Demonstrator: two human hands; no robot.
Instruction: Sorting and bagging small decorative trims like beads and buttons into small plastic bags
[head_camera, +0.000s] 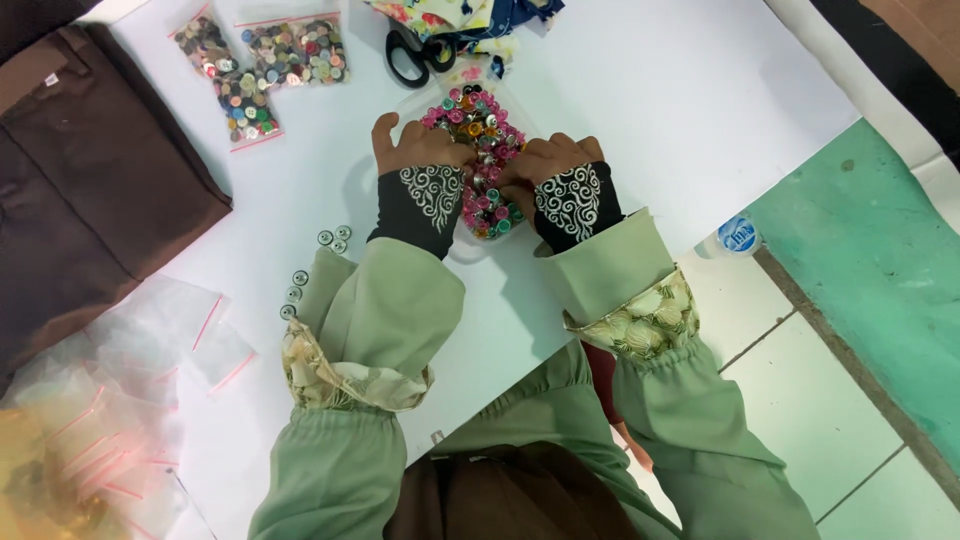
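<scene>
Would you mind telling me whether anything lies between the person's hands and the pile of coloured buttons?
Nothing visible does: the left hand and right hand both rest directly on the button pile, fingers in it.

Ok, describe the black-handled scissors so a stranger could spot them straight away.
Start at the white table and go to its far edge, beyond the clear container of pink and silver buttons under both hands. The black-handled scissors lie beside floral fabric scraps. They are the only tool with looped handles.
</scene>
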